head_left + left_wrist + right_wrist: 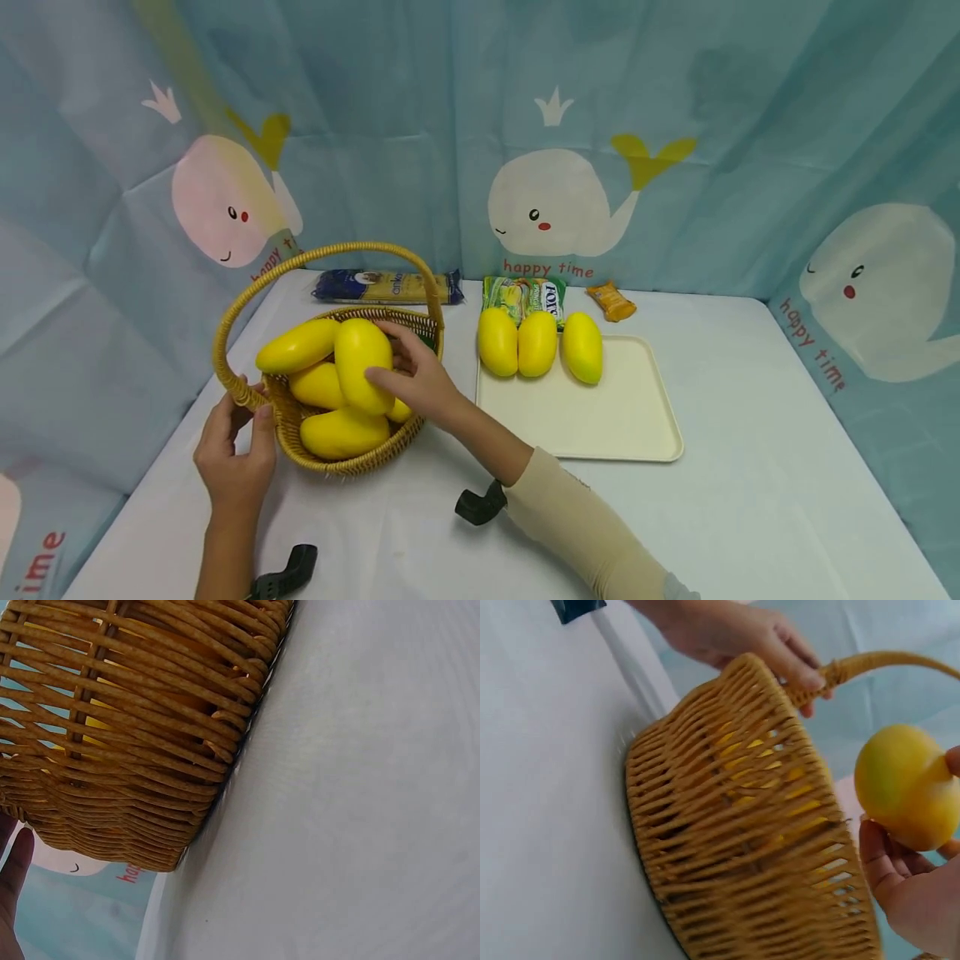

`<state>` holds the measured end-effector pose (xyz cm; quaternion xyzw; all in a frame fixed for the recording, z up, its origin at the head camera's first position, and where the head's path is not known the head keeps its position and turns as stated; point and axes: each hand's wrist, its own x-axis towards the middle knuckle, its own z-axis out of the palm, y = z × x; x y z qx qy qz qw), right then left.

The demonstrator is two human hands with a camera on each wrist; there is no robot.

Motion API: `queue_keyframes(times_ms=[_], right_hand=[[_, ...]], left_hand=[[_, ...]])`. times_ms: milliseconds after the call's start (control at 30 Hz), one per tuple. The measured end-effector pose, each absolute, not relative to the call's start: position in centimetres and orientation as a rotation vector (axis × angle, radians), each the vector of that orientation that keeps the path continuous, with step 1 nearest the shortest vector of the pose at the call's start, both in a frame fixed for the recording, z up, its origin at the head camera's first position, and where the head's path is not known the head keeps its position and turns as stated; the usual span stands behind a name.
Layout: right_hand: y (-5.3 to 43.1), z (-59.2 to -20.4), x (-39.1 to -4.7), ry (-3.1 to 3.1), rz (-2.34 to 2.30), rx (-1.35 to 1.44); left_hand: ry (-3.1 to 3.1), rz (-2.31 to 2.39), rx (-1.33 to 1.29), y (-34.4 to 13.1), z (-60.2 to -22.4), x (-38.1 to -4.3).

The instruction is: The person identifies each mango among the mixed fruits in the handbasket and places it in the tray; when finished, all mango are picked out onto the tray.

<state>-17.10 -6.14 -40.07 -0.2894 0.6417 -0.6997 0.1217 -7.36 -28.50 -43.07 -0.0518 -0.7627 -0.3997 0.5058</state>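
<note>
My right hand (420,379) holds a yellow mango (363,367) between thumb and fingers, over the wicker basket (352,464). In the right wrist view, that mango (900,784) shows above the basket rim, fingers (885,866) curled under it. Several more mangoes lie in the basket, one (343,432) near the front and another (298,346) at the back left. With thumb and fingers, my left hand (238,458) pinches the basket at the left foot of its arched handle (225,333). The right wrist view shows this left hand (739,634) at the handle's foot.
Right of the basket, a cream tray (585,425) has three mangoes (537,343) along its back edge. Behind it lie a green packet (525,293) and a small orange packet (611,301). A blue and yellow packet (386,287) lies behind the basket. Printed curtains surround the white table (750,500).
</note>
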Motion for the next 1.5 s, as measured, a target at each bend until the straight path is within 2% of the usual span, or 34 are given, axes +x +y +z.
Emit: queue_keyframes(times_ms=[533,1000,1300,1500], right_hand=[[2.5,-38.3,-15.8,2.022,-1.92,-0.793],[12.4,-38.4,-17.8,2.286,-1.932,-0.507],[19.1,-37.7,-19.6,2.455,-1.866,-0.303],[23.4,-38.8,-21.4,2.542,-1.764,-0.15]], left_hand=[[-1.832,-0.968,-0.171,-29.3,-44.3,-7.5],[-1.844,-0.96,-0.159,-28.8,-43.4,-7.2],[-1.849,-0.955,-0.142,-29.8,-44.8,-7.7],[-1.855,-0.949,-0.139,-30.3,-45.3,-8.0]])
